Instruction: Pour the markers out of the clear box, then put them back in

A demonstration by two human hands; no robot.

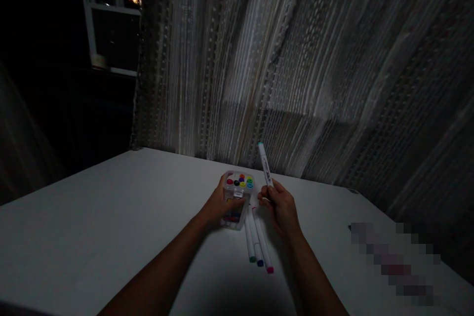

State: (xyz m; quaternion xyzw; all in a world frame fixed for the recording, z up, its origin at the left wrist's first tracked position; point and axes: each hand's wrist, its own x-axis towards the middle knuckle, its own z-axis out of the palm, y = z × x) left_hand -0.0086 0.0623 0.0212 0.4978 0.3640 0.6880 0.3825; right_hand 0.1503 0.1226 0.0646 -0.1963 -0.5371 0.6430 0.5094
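While in R hand (284, 206), 1 marker (265, 165), axis steep, teal end (260, 143) up-L.

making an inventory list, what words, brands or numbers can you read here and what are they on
No text is legible.
White marker in the right hand: dark print, too small and blurred.
Clear case in the left hand: unreadable.
Three loose markers: no lettering distinguishable.

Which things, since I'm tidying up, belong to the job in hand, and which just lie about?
Job, apparently:
clear case in the left hand
teal-ended marker in the right hand
three markers on the table

Background:
curtain
window
pixelated item, unidentifiable
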